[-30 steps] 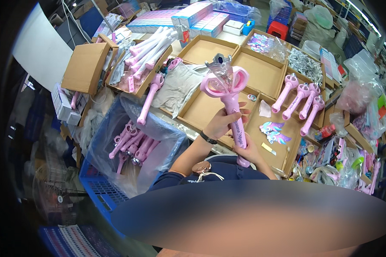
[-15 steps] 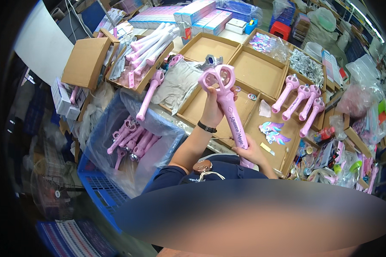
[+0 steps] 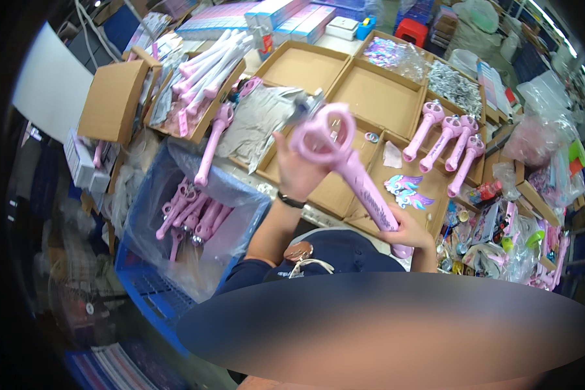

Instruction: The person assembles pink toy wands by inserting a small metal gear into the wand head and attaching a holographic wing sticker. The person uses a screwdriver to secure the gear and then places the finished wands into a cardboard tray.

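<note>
Half a sec ago the L hand point(image 3: 300, 174) was wrapped around the big pink wand point(image 3: 364, 188) just under its loopy top. Now its thumb sticks out wide, left of the loops. Its other fingers are mostly hid behind the top, so can't tell if they touch. The R hand point(image 3: 413, 234) is closed around the low end of the handle, same as b4, but more to the right. The wand leans more to the left now, held up over the front trays, w/ its top blurry near the gray cloth point(image 3: 253, 123).

Edges: the front R tray point(image 3: 435, 224) has its rim near the R hand, w/ shiny wing shapes point(image 3: 409, 192) inside. The blue crate point(image 3: 140, 283) is left of the L arm. Lots of room in the bare back tray point(image 3: 383, 91), past the wand.
</note>
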`<state>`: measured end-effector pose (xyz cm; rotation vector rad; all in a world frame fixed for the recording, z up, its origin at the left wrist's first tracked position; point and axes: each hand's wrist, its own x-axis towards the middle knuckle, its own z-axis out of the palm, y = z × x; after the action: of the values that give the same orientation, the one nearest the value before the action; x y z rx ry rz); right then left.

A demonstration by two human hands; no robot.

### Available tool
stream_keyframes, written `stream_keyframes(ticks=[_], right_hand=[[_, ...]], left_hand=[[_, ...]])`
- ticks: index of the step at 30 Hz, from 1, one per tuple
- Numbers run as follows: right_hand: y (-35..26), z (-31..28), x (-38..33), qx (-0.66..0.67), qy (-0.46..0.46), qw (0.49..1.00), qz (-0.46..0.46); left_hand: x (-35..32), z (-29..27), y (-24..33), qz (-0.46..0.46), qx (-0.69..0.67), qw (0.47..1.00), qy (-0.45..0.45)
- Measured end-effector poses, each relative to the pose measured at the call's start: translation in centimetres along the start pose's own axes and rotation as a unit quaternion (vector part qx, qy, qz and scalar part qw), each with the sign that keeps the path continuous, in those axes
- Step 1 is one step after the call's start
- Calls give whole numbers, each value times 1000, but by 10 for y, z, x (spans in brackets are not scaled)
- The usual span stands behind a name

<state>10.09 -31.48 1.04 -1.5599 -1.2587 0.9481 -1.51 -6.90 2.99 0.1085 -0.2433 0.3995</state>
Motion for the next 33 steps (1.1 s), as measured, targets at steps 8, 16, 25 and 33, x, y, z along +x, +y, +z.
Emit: stream_keyframes(ticks=[8,16,25,33], right_hand=[[-20,-59,-3,-232,-208,949,50],[21,-80,33,-107,191,975,-46],[184,46,-16,-131,351,917,135],[270,28,-15,-126,406,830,360]], left_hand=[[-57,-20,15,-381,270,884,5],[-91,-37,40,-400,205,893,26],[-150,-57,40,-113,139,977,114],[-101,-59,60,-158,68,982,77]])
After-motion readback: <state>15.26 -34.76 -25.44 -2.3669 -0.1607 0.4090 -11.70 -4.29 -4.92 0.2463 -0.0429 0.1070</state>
